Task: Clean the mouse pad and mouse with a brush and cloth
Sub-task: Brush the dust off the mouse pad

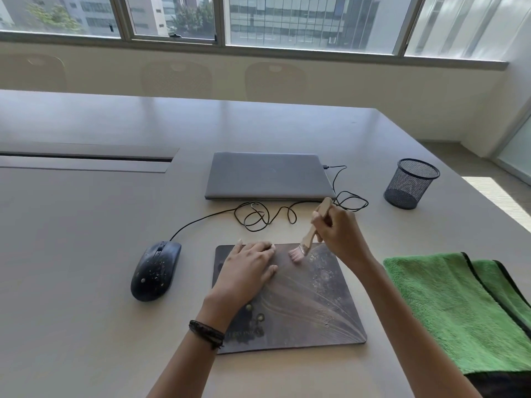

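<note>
A dark, dusty mouse pad (313, 300) lies on the table in front of me. My left hand (247, 271) rests flat on its left half, fingers spread and holding nothing. My right hand (339, 231) grips the wooden handle of a small brush (309, 238), whose pink bristles touch the pad near its far edge. A black wired mouse (155, 271), speckled with dirt, sits on the table left of the pad. A folded green cloth (459, 308) lies to the right of the pad.
A closed grey laptop (267, 176) sits behind the pad, and the mouse cable (258, 216) coils in front of it. A black mesh pen cup (408, 183) stands at the right near the table edge. A cable slot (86, 160) is set into the table at the left.
</note>
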A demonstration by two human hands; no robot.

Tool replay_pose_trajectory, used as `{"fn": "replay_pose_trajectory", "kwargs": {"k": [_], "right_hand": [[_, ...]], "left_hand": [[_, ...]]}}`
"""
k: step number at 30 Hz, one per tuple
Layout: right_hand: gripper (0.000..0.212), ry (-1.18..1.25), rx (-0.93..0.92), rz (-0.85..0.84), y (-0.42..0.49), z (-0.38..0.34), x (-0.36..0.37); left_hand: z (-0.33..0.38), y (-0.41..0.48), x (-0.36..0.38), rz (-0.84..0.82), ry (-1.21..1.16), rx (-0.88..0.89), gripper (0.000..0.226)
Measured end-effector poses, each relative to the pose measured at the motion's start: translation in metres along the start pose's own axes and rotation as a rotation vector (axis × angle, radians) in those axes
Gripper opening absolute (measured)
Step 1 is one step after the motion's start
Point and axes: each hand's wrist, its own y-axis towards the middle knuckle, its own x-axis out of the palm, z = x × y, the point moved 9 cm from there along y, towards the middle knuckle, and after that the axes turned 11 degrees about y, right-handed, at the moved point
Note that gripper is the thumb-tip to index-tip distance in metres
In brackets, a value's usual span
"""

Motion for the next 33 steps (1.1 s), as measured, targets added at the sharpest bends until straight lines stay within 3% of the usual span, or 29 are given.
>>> {"fn": "replay_pose_trajectory", "kwargs": {"k": [3, 6, 12, 17, 19, 23, 29, 33], "right_hand": [[0.027, 0.061, -0.056, 0.029, -0.001, -0.007, -0.006], [0.018, 0.214, -0.034, -0.075, -0.004, -0.011, 0.010], [0.032, -0.041, -0.063, 0.033, 0.002, -0.005, -0.005], [0.023, 0.163, -0.042, -0.080, -0.001, -0.012, 0.011], [0.026, 0.063, 0.006, -0.085, -0.001, -0.001, 0.008], [0.034, -0.153, 0.009, 0.059, 0.003, 0.005, -0.016], [0.024, 0.187, 0.015, -0.081, 0.000, -0.004, 0.008], [0.029, -0.068, 0.097, -0.034, 0.000, 0.015, -0.008]], "left_hand": [[0.001, 0.000, -0.001, 0.005, -0.003, -0.004, 0.048], [0.001, 0.000, -0.002, 0.008, -0.003, -0.005, 0.047], [0.003, -0.002, -0.002, 0.000, 0.001, -0.007, 0.047], [0.003, -0.003, -0.004, -0.006, -0.003, -0.012, 0.047], [0.003, -0.003, -0.004, -0.008, -0.003, -0.015, 0.047], [0.003, -0.004, -0.004, -0.004, 0.000, -0.022, 0.047], [0.005, -0.003, -0.004, -0.009, 0.006, -0.030, 0.046], [0.005, -0.002, -0.004, -0.004, 0.000, -0.034, 0.046]]}}
